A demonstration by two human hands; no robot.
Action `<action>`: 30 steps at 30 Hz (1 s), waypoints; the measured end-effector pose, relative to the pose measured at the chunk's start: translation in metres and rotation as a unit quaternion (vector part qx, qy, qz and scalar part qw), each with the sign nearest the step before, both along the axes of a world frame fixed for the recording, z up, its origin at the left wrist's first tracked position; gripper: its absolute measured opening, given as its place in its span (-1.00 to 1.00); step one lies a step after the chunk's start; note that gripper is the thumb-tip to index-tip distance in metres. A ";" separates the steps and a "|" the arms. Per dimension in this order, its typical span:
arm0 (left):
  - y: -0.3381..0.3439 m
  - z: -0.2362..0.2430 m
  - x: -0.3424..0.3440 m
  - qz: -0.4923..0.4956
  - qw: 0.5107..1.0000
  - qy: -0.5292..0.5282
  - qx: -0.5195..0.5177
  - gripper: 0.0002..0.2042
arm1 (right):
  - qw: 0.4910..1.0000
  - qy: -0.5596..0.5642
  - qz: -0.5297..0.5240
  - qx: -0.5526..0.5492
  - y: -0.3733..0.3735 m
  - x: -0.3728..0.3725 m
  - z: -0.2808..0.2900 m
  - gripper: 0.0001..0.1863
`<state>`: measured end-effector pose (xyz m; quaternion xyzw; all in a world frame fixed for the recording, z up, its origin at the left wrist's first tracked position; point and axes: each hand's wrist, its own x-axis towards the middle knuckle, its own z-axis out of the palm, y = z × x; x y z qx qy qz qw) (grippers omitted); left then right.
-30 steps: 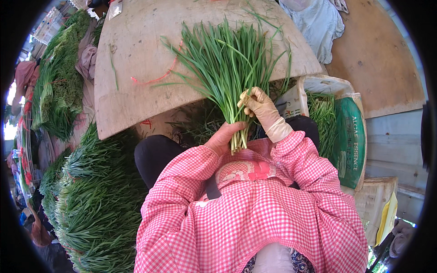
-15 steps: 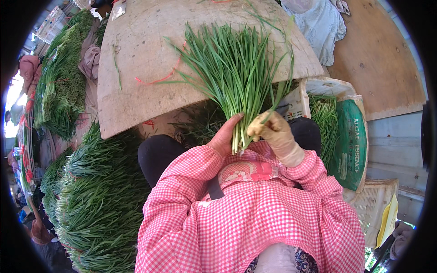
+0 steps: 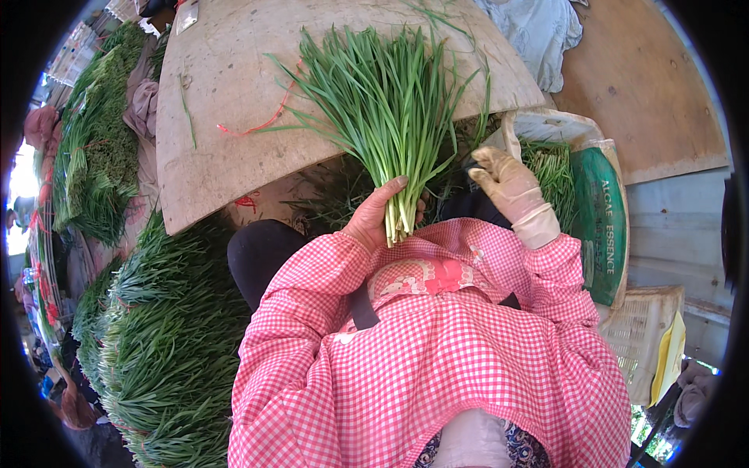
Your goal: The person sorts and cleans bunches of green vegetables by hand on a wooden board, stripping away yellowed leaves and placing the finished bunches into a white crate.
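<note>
My bare left hand (image 3: 370,218) is wrapped round the pale lower stalks of a bunch of garlic chives (image 3: 388,117). The cut ends poke out below the thumb, and the green leaves fan away from me over the wooden board (image 3: 226,101). Apart from the bunch, to its right, my right hand (image 3: 511,187) wears a yellowish glove. Its fingers are bent but separated, and nothing shows in them. It hovers by the white crate (image 3: 511,132), which holds more chives (image 3: 550,175).
Thick stacks of chives (image 3: 172,343) lie at my left, with another pile (image 3: 94,148) farther off. A red tie (image 3: 261,127) and loose leaves lie on the board. A green sack panel (image 3: 599,226) covers the crate's right side; a pale cloth (image 3: 538,39) lies at the back.
My right hand has left the stalks, moved right toward the crate and opened its fingers; the leaf strand it pinched is gone from it. My left hand still grips the bunch.
</note>
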<state>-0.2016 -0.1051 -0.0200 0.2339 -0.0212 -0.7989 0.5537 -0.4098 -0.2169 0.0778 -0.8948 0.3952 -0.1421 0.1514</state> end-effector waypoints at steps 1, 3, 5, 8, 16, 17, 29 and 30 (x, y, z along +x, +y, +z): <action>0.003 -0.002 0.002 0.010 1.000 -0.001 0.004 -0.58 | 0.996 -0.068 0.032 0.041 0.007 0.016 0.003 -0.66; 0.000 -0.005 0.001 0.005 1.000 -0.009 0.010 -0.60 | 0.991 -0.079 0.107 -0.011 0.023 0.035 0.008 -0.60; 0.002 -0.004 0.003 -0.007 0.999 -0.034 0.024 -0.61 | 0.993 -0.051 0.090 0.049 0.033 0.046 -0.001 -0.50; 0.003 -0.001 -0.001 0.021 0.999 -0.018 0.027 -0.67 | 0.994 -0.014 0.090 0.063 0.039 0.056 -0.016 -0.44; 0.001 0.006 -0.006 0.013 0.998 -0.041 0.043 -0.74 | 0.992 0.080 0.100 0.021 0.071 0.069 -0.008 -0.78; -0.002 0.004 -0.011 0.026 0.997 -0.057 0.054 -0.73 | 0.988 0.105 0.105 0.039 0.075 0.068 -0.007 -0.78; -0.001 0.022 -0.001 -0.014 0.962 -0.274 -0.009 -0.73 | 0.840 -0.085 0.123 0.522 0.041 0.022 0.089 -0.80; -0.002 0.025 -0.001 -0.011 0.940 -0.340 -0.026 -0.70 | 0.920 -0.006 0.078 0.383 0.036 0.017 0.069 -0.70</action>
